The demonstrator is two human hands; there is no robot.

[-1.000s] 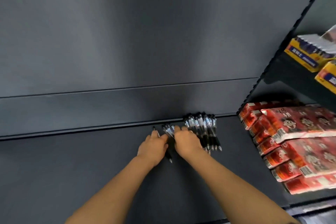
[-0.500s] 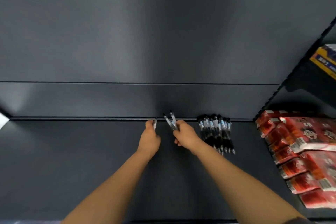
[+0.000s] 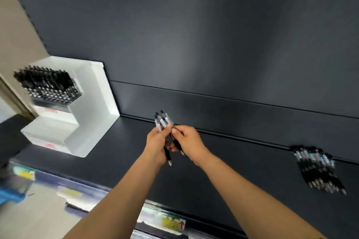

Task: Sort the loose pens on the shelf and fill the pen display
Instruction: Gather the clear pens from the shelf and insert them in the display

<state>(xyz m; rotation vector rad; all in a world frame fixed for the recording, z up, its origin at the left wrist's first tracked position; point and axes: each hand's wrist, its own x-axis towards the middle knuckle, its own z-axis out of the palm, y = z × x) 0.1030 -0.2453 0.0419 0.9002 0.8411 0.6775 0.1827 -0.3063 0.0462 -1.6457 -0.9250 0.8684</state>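
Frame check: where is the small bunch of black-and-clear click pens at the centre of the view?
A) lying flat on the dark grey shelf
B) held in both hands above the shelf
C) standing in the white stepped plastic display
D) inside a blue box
B: the left hand and right hand both grip the bunch of pens above the dark grey shelf; the white stepped display stands apart to the left.

Two hands, left hand [image 3: 157,141] and right hand [image 3: 189,139], both gripping one small bunch of pens [image 3: 162,120], roughly five, exact count blurred. One white pen display [image 3: 93,106] holding one packed block of black pens [image 3: 48,85], too many and too blurred to count. One loose pile of pens [image 3: 318,169] on one shelf [image 3: 233,170], likewise uncountable; three blurred yellowish labels [image 3: 172,222] along shelf edge.
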